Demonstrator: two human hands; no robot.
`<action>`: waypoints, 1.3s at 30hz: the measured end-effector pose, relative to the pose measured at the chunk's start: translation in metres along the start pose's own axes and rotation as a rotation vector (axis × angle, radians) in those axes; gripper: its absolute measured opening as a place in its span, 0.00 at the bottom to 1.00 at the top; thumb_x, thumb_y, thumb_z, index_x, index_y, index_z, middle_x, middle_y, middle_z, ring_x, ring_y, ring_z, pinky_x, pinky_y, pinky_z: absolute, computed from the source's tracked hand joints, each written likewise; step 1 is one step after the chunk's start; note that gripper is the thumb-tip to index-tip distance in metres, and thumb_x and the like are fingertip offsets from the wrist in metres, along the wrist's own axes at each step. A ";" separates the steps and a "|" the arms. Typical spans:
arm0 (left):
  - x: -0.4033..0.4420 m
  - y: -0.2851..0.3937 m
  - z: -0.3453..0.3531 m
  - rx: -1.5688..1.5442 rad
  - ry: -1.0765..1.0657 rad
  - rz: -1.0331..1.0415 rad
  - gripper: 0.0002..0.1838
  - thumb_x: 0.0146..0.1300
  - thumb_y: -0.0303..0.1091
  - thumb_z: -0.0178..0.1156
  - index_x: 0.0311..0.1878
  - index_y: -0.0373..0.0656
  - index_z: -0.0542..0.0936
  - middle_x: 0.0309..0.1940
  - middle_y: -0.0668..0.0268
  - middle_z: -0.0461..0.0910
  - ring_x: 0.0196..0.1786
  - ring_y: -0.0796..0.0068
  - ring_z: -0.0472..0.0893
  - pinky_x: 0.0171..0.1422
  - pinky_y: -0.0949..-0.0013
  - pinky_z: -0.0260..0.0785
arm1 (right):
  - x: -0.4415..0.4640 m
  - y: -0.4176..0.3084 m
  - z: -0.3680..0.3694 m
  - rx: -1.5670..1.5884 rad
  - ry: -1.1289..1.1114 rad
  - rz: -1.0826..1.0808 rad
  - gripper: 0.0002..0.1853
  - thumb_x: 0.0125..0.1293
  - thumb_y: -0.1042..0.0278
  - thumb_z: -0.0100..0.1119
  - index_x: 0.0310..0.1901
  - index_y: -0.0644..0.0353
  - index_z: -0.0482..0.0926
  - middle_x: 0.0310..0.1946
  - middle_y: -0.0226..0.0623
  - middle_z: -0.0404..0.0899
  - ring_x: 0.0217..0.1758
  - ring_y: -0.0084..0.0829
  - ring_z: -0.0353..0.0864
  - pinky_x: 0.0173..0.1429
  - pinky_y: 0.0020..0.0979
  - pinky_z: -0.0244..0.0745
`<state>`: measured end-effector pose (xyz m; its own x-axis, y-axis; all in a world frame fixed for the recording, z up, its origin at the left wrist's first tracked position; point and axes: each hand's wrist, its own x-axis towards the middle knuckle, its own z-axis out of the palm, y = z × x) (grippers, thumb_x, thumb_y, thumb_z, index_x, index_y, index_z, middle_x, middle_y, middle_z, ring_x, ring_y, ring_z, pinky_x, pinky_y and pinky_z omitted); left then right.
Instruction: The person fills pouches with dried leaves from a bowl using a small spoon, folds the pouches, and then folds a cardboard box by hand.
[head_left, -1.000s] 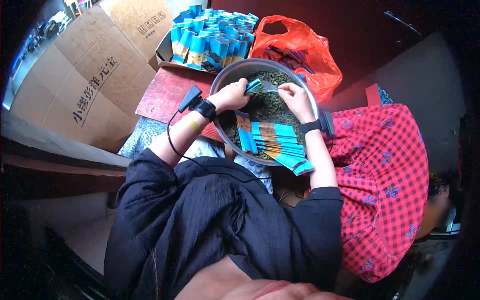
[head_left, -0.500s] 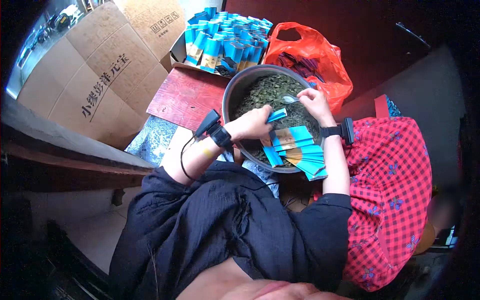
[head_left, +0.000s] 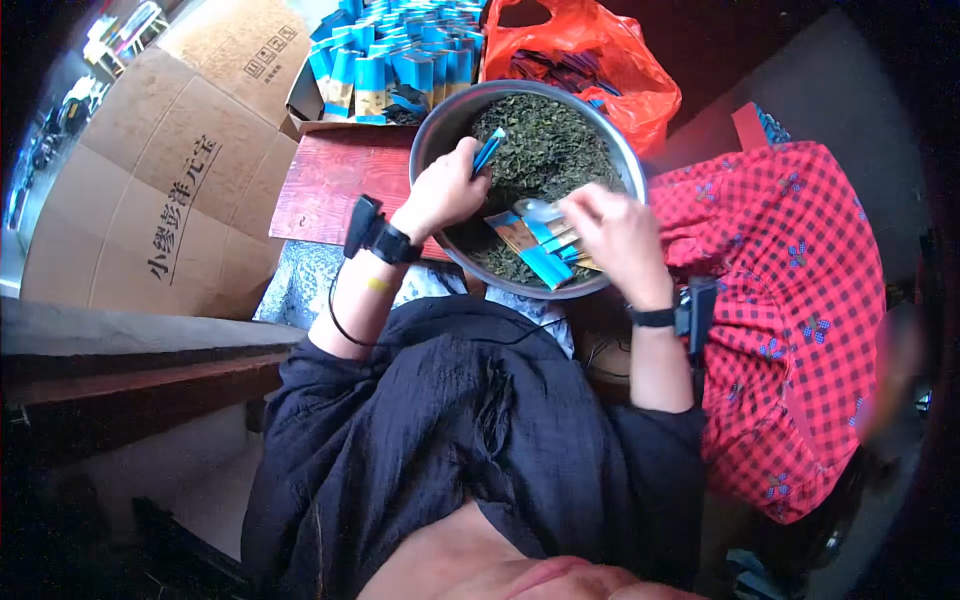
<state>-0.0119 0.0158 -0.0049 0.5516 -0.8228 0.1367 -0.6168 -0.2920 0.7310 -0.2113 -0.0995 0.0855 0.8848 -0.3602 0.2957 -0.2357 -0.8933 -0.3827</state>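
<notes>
A metal basin (head_left: 632, 165) full of dried green leaves (head_left: 545, 140) stands before me. My left hand (head_left: 447, 187) is closed around a narrow blue packet (head_left: 488, 153), its end pointing up over the left part of the basin. My right hand (head_left: 612, 235), slightly blurred, pinches a pale translucent spoon (head_left: 537, 210) above the front right of the leaves. Under the spoon several flat blue and gold packets (head_left: 545, 262) lie fanned on the leaves near the front rim; my right hand partly covers them. I cannot tell whether the spoon holds leaves.
Behind the basin is a box (head_left: 305, 100) crowded with upright blue and gold packets (head_left: 395, 65). A red plastic bag (head_left: 640, 75) with dark packets sits at the back right. A red wooden board (head_left: 335, 185) and cardboard (head_left: 150, 160) are leftward; red checked cloth (head_left: 780, 270) is rightward.
My right hand has brought the spoon from the back of the basin toward the front, over the loose packets. The left hand's packet is now tilted more upright. The whole view has shifted.
</notes>
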 end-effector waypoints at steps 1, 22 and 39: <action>-0.006 0.005 0.003 -0.054 0.049 -0.022 0.10 0.62 0.33 0.55 0.44 0.41 0.70 0.35 0.46 0.79 0.43 0.43 0.80 0.46 0.50 0.71 | -0.004 -0.007 0.007 -0.003 0.014 0.024 0.09 0.62 0.63 0.62 0.34 0.59 0.81 0.26 0.43 0.82 0.31 0.42 0.84 0.33 0.38 0.75; 0.002 -0.007 0.004 -0.160 0.238 0.108 0.17 0.60 0.32 0.55 0.51 0.38 0.68 0.37 0.41 0.79 0.45 0.39 0.78 0.49 0.46 0.69 | 0.045 0.046 0.093 0.316 -0.185 0.012 0.10 0.59 0.64 0.59 0.34 0.63 0.82 0.29 0.48 0.82 0.35 0.45 0.84 0.39 0.39 0.76; -0.005 0.031 0.013 -0.033 0.032 0.070 0.17 0.60 0.33 0.57 0.52 0.44 0.70 0.37 0.46 0.79 0.44 0.43 0.80 0.46 0.49 0.71 | 0.095 0.112 0.115 0.690 -0.195 0.306 0.09 0.64 0.64 0.58 0.37 0.61 0.79 0.25 0.31 0.81 0.26 0.21 0.79 0.30 0.25 0.74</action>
<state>-0.0412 0.0040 0.0086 0.5253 -0.8248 0.2093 -0.6361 -0.2172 0.7404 -0.1069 -0.2027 -0.0300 0.8907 -0.4523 -0.0455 -0.2335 -0.3693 -0.8995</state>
